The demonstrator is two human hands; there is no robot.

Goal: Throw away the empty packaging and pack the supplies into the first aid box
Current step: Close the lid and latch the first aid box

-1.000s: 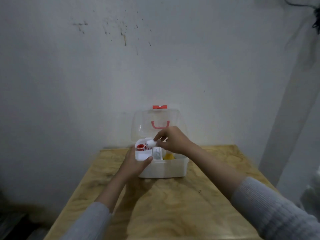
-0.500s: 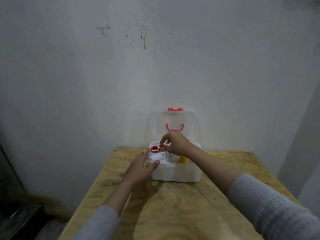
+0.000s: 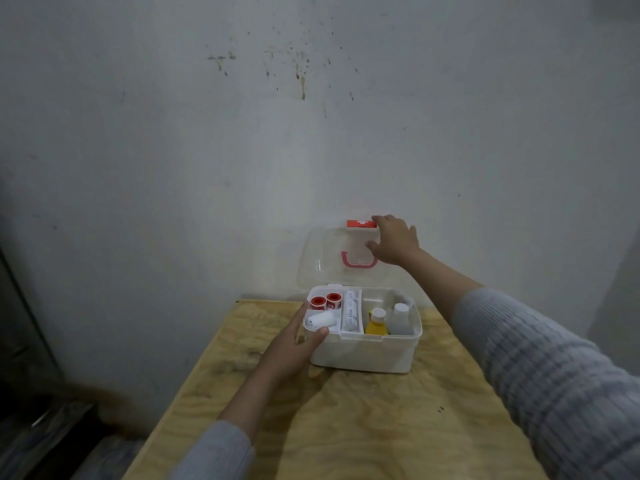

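A white first aid box (image 3: 363, 355) stands at the far edge of a plywood table (image 3: 346, 420). Its clear lid (image 3: 322, 258), with a red handle and red latch (image 3: 360, 224), stands upright and open. Inside lie two red tape rolls (image 3: 325, 301), a white bandage roll (image 3: 322, 321), a long wrapped bandage (image 3: 351, 311), a yellow bottle (image 3: 375, 322) and a clear bottle (image 3: 400, 318). My left hand (image 3: 294, 344) grips the box's left front corner, thumb over the rim. My right hand (image 3: 393, 242) is on the lid's top right edge beside the latch, fingers curled over it.
A stained pale wall (image 3: 311, 133) rises directly behind the box. The table drops off to a dark floor area (image 3: 41, 427) on the left. Bare plywood lies in front of the box.
My right hand placed the white roll in the box's left compartment, then rose to the lid's top edge. My left hand stayed at the box's corner. The view shifted left.
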